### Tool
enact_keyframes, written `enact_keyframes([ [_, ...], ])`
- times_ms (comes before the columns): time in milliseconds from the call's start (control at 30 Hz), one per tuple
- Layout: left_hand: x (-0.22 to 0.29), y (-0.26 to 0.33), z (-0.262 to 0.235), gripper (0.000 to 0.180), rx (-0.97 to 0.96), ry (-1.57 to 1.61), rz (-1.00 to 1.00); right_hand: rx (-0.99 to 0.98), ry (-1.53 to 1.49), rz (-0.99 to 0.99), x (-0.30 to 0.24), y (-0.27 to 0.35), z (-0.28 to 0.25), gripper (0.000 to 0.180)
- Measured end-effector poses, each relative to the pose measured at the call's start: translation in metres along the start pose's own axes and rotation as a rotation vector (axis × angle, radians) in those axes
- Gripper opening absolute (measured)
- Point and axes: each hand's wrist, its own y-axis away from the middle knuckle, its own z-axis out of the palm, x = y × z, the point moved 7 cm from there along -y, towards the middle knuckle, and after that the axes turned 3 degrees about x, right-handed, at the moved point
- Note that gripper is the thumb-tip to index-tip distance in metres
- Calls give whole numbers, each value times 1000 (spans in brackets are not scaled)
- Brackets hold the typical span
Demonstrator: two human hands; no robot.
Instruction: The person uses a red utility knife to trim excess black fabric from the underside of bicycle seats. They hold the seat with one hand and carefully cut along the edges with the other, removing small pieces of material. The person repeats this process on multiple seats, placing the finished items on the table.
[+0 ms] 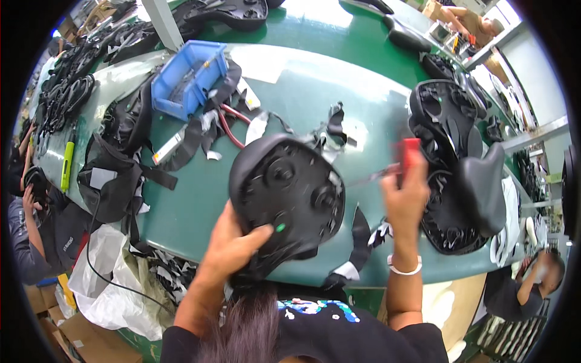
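A black bicycle saddle (284, 187) is tipped underside up above the green table, showing round mounts and a small green dot. My left hand (233, 242) grips its near left edge, the thumb lying over the underside. To the right of that saddle, my right hand (404, 190) is closed around a red-handled tool (411, 156). Motion smears the tool, and a thin dark part points from it toward the saddle; its exact kind does not show. More black saddles (451, 206) are stacked just right of my right hand.
A blue bin (189, 81) stands at the back left, near red-handled pliers (227, 126) and black scraps. A green cutter (67, 166) lies at the far left beside a black bag (109, 181). Other people (42, 230) work around the table (181, 215).
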Motion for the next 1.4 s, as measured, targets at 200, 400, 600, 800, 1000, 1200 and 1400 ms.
enact_keyframes([
  [200, 49, -67, -10, 49, -137, 113, -82, -15, -294, 5, 2, -41, 14, 34],
  [400, 73, -205, 59, 68, -17, -356, 645, 109, -966, 490, 67, -139, 109, 32],
  [600, -7, -181, 122, 43, -1166, -318, 119, 391, -1043, 705, 183, -264, 221, 48],
  [800, 6, -222, 70, 38, -636, 481, -32, 643, -1035, 779, 282, -341, 271, 55],
  [1000, -4, -227, 85, 23, -537, 139, -115, 510, -1037, 727, 344, -376, 274, 54],
  [1200, 5, -235, 82, 22, -457, 81, 41, 461, -957, 664, 173, -311, 263, 50],
  [1400, 4, -243, 69, 44, -337, 344, 154, 10, -231, 138, 37, -211, 161, 36],
])
